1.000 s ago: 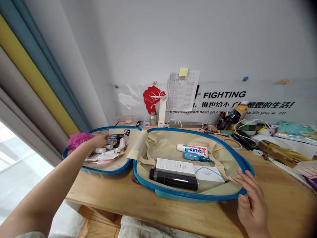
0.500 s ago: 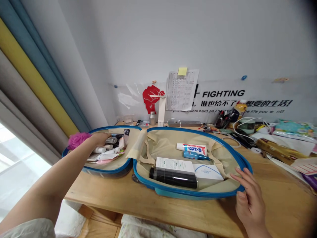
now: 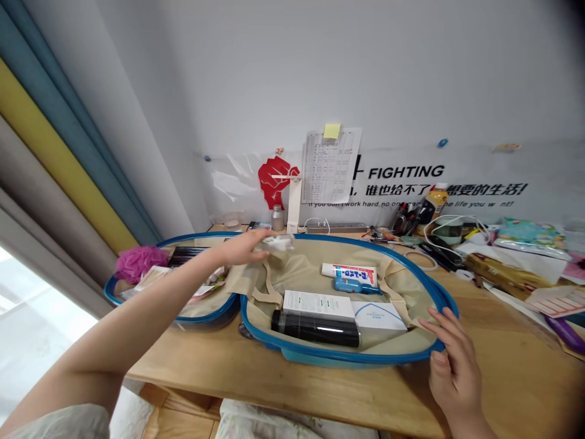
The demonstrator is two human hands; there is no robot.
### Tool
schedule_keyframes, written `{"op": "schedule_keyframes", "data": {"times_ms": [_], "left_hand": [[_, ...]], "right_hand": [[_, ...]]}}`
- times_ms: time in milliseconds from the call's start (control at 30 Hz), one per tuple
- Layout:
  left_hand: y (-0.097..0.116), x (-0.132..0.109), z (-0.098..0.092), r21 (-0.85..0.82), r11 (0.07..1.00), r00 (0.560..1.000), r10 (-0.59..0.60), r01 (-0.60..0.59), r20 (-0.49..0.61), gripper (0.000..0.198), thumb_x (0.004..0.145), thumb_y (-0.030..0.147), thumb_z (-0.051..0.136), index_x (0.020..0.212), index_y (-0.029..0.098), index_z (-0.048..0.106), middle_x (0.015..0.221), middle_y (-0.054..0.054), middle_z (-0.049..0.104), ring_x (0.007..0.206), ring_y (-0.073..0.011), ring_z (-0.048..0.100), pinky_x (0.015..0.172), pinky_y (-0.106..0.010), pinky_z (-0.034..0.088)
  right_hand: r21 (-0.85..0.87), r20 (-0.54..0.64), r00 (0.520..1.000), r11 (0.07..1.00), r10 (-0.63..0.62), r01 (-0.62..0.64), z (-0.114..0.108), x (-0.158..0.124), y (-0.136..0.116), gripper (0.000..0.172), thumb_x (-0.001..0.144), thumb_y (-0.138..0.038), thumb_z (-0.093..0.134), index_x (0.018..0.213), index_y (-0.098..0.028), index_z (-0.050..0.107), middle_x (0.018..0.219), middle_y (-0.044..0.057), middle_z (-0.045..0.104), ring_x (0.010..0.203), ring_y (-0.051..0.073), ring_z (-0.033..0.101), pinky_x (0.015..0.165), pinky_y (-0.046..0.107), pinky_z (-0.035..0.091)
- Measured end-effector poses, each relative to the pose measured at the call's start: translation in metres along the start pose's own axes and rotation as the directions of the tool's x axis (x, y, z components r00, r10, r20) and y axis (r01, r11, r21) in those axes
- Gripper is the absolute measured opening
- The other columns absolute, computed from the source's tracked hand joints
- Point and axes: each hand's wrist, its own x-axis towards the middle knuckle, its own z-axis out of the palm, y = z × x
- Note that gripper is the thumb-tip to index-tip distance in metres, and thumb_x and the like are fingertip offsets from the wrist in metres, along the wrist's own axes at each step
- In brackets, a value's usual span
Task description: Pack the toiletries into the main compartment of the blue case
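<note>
My left hand (image 3: 250, 246) is closed on a small clear and white container (image 3: 278, 242), blurred by motion, above the back left of the suitcase's right half. My right hand (image 3: 457, 366) lies against the right end of the blue-rimmed suitcase (image 3: 432, 273), fingers spread and holding nothing. In that cream-lined half are a toothpaste tube box (image 3: 350, 273), a blue bottle (image 3: 356, 286), two white boxes (image 3: 319, 305) and a black cylinder (image 3: 315, 329). The left half holds a pink bath puff (image 3: 141, 263) and toiletries partly hidden behind my left arm.
The suitcase lies open on a wooden desk (image 3: 397, 393) against the wall. Behind it stand a white lamp (image 3: 295, 206) and a small jar (image 3: 277, 218). At right are cables, a yellow-labelled bottle (image 3: 437, 198), a gold packet (image 3: 505, 274) and papers. Curtains hang at left.
My left hand has moved right, out of the suitcase's left half, carrying the small clear and white container. My right hand stays at the suitcase's right end. The view has shifted slightly.
</note>
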Motion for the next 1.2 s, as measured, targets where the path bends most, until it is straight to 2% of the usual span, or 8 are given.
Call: {"op": "schedule_keyframes", "data": {"times_ms": [100, 200, 333, 467, 767, 1067, 1200], "left_hand": [[0.039, 0.027, 0.022, -0.059, 0.989, 0.978, 0.146, -0.139, 0.147, 0.054, 0.087, 0.041, 0.056, 0.138, 0.024, 0.046, 0.138, -0.006, 0.056, 0.122, -0.0246, 0.055, 0.102, -0.029, 0.04], [0.06, 0.051, 0.048, -0.083, 0.98, 0.943, 0.196, -0.18, 0.269, 0.051, 0.087, 0.039, 0.057, 0.135, 0.023, 0.049, 0.134, -0.008, 0.059, 0.118, -0.025, 0.058, 0.099, -0.031, 0.044], [0.064, 0.071, 0.073, -0.093, 0.979, 0.908, 0.202, -0.18, 0.367, 0.05, 0.09, 0.039, 0.059, 0.134, 0.018, 0.049, 0.132, -0.012, 0.058, 0.115, -0.025, 0.058, 0.098, -0.04, 0.046], [0.058, 0.078, 0.086, -0.097, 0.981, 0.892, 0.194, -0.168, 0.409, 0.045, 0.093, 0.041, 0.059, 0.131, 0.018, 0.052, 0.13, -0.011, 0.056, 0.113, -0.0253, 0.058, 0.095, -0.05, 0.049], [0.055, 0.079, 0.096, -0.095, 0.984, 0.876, 0.177, -0.15, 0.448, 0.039, 0.094, 0.038, 0.058, 0.127, 0.018, 0.055, 0.128, -0.01, 0.058, 0.11, -0.0238, 0.06, 0.093, -0.047, 0.051], [0.061, 0.074, 0.089, -0.086, 0.99, 0.894, 0.139, -0.113, 0.426, 0.041, 0.094, 0.04, 0.057, 0.129, 0.019, 0.054, 0.133, -0.011, 0.055, 0.116, -0.0257, 0.057, 0.098, -0.051, 0.048], [0.064, 0.069, 0.079, -0.083, 0.992, 0.914, 0.122, -0.097, 0.387, 0.051, 0.093, 0.046, 0.056, 0.137, 0.019, 0.049, 0.139, -0.014, 0.052, 0.122, -0.0276, 0.054, 0.103, -0.051, 0.044]], "right_hand": [[-0.012, 0.004, 1.0, 1.0, 0.003, -0.003, 0.0, 0.0, 0.0, 0.04, 0.095, -0.045, 0.039, 0.114, -0.019, 0.063, 0.127, 0.015, 0.062, 0.134, 0.036, 0.045, 0.106, 0.059, 0.039], [-0.014, 0.008, 1.0, 1.0, 0.001, -0.001, -0.001, -0.001, 0.0, 0.04, 0.096, -0.045, 0.039, 0.114, -0.019, 0.063, 0.125, 0.015, 0.062, 0.133, 0.035, 0.047, 0.106, 0.059, 0.039], [-0.012, 0.009, 1.0, 1.0, -0.01, 0.01, -0.002, 0.0, 0.0, 0.039, 0.096, -0.044, 0.039, 0.115, -0.019, 0.062, 0.126, 0.016, 0.062, 0.133, 0.034, 0.047, 0.105, 0.058, 0.039], [-0.02, 0.017, 1.0, 1.0, -0.011, 0.012, -0.002, 0.001, -0.002, 0.038, 0.096, -0.043, 0.039, 0.115, -0.019, 0.062, 0.127, 0.015, 0.061, 0.133, 0.033, 0.046, 0.105, 0.057, 0.04], [-0.008, -0.002, 1.0, 1.0, -0.013, 0.013, 0.0, 0.001, -0.002, 0.037, 0.096, -0.042, 0.039, 0.114, -0.019, 0.063, 0.126, 0.015, 0.062, 0.132, 0.034, 0.047, 0.105, 0.058, 0.039], [-0.001, -0.023, 1.0, 1.0, -0.015, 0.015, 0.001, 0.003, -0.004, 0.04, 0.096, -0.046, 0.039, 0.11, -0.019, 0.064, 0.123, 0.016, 0.063, 0.133, 0.035, 0.046, 0.105, 0.058, 0.038], [0.014, -0.025, 0.999, 1.0, -0.021, 0.021, 0.002, 0.003, -0.004, 0.039, 0.096, -0.046, 0.039, 0.111, -0.019, 0.063, 0.124, 0.015, 0.062, 0.132, 0.034, 0.047, 0.107, 0.058, 0.037]]}}
